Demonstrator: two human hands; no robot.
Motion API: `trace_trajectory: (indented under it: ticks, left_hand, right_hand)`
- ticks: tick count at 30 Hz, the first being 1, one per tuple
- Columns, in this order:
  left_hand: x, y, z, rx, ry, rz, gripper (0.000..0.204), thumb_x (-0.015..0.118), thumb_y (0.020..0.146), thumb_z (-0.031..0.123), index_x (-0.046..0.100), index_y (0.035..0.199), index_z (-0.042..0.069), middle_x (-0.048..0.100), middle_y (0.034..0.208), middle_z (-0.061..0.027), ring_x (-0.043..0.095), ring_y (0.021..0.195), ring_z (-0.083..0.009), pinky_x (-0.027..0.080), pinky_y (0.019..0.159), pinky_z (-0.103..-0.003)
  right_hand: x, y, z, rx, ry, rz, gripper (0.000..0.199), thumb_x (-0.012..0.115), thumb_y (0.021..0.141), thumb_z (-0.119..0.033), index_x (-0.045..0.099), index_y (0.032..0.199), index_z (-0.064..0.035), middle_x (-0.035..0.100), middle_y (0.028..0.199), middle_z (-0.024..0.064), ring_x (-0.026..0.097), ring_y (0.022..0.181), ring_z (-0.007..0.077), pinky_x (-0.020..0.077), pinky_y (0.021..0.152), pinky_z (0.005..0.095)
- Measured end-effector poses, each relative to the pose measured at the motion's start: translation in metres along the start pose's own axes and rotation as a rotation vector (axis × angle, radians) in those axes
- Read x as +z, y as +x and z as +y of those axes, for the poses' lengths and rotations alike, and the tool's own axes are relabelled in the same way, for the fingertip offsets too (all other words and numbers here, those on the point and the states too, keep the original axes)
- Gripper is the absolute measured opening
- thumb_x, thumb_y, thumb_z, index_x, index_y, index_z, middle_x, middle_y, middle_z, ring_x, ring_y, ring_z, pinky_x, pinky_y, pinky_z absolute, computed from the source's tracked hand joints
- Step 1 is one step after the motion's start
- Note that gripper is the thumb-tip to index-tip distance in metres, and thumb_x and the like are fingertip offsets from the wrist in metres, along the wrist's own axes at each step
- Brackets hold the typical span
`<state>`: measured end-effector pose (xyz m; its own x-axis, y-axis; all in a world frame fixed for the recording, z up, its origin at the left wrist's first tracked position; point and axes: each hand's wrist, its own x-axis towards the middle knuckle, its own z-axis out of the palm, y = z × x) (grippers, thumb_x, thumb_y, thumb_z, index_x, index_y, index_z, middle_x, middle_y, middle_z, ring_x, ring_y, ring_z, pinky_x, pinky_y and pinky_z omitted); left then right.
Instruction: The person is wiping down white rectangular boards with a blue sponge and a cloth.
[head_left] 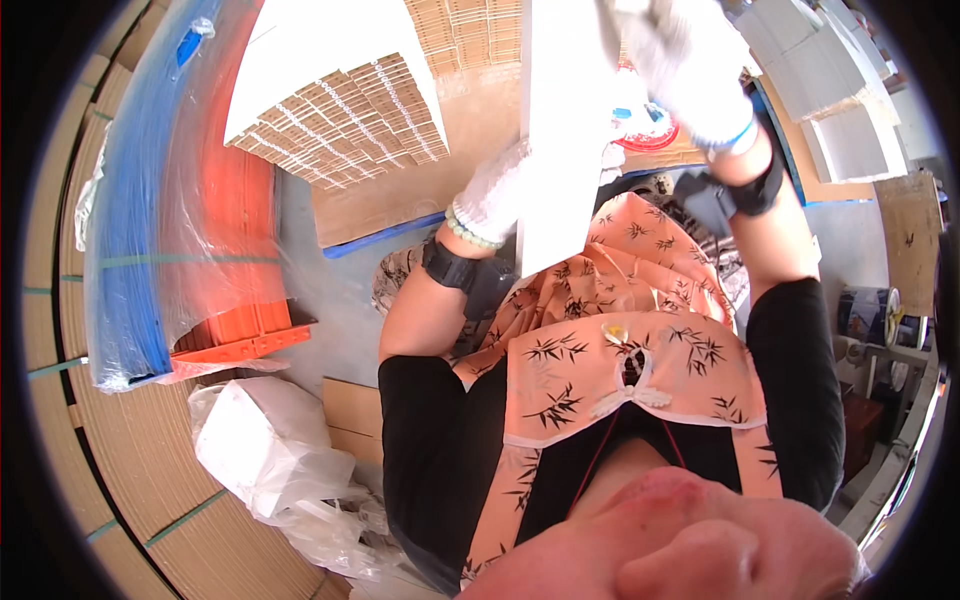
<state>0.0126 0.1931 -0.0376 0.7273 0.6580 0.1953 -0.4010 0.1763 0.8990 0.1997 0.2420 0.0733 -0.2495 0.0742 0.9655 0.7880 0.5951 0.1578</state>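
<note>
A long white panel [565,140], perhaps one side of a flat carton, stands in front of my body, its lower end over my apron. My left hand [495,195], in a white knitted glove, grips it from the left; the fingers pass behind it and are mostly hidden. Higher up, on the panel's right, is my right hand [685,65], also gloved and smeared by motion, so its fingers cannot be made out. Below that hand sits a round red tub [648,135] with white and blue things in it, partly covered by the panel.
Stacked flat cartons [350,125] lie on a cardboard sheet to the left. Beyond them stand orange racking beams [240,240] and blue ones [135,270] in plastic film. Crumpled clear plastic [275,450] lies near left. White boxes [845,110] are piled at the right.
</note>
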Motion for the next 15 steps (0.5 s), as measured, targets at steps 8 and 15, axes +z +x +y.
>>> trace_trajectory:
  ticks: [8,15]
  left_hand:
    - [0.030,-0.023,-0.002,-0.151,-0.349,0.128,0.063,0.049,0.104,0.030,0.037,0.151,-0.011,0.047,0.150,-0.0321,0.060,0.126,-0.0417,0.050,0.109,-0.050]
    - [0.040,-0.039,-0.009,-0.005,-0.676,0.261,0.056,0.057,0.104,0.030,0.046,0.142,-0.010,0.060,0.131,-0.0245,0.066,0.106,-0.0292,0.057,0.094,-0.039]
  right_hand:
    - [-0.027,-0.010,0.030,1.031,0.686,-0.481,0.023,0.056,0.103,-0.005,0.061,0.125,-0.0027,0.063,0.104,0.0015,0.058,0.097,0.0097,0.0484,0.083,0.0221]
    - [-0.026,-0.002,0.008,1.148,1.417,-0.315,0.013,0.059,0.104,-0.012,0.063,0.113,-0.0039,0.062,0.093,-0.0001,0.059,0.087,0.0120,0.0508,0.078,0.0252]
